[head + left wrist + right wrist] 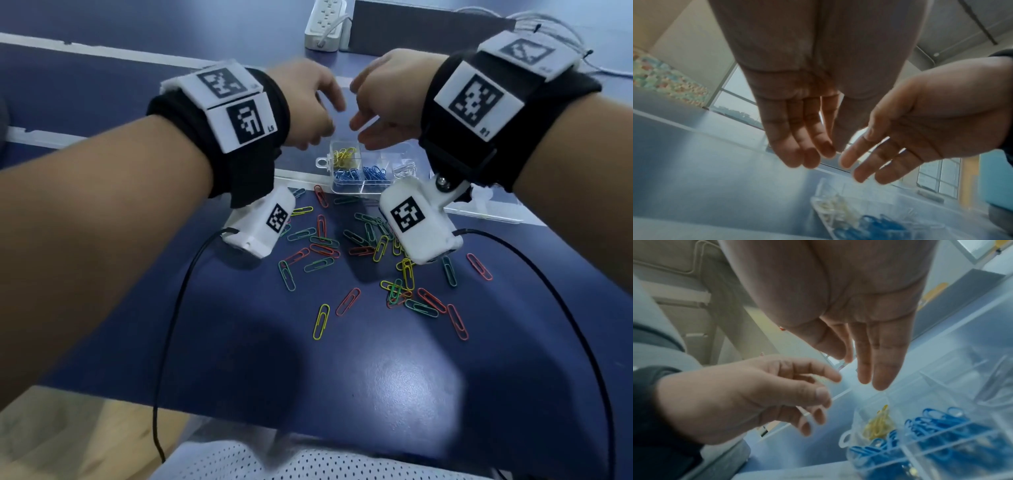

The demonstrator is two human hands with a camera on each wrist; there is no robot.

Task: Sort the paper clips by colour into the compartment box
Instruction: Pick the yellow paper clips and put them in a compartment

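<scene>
A clear compartment box [356, 190] stands on the blue table, holding yellow clips [343, 156], blue clips [363, 174] and pale clips [405, 168] in separate cells. Loose red, green and yellow paper clips [359, 260] lie scattered in front of it. Both hands hover above the box, fingertips nearly meeting. My left hand [325, 120] has loose fingers and nothing clearly in it, and shows as left hand [813, 155] with straight fingers. My right hand [356, 126] is spread flat, and appears as right hand [869, 378]. A faint pale blur by the left index finger [830, 376] is unreadable.
A white power strip [325, 24] and a dark board [428, 27] sit at the far edge. Black cables [178, 308] hang from both wrist cameras over the table's near edge. The box's clear lid [486, 209] lies open to the right.
</scene>
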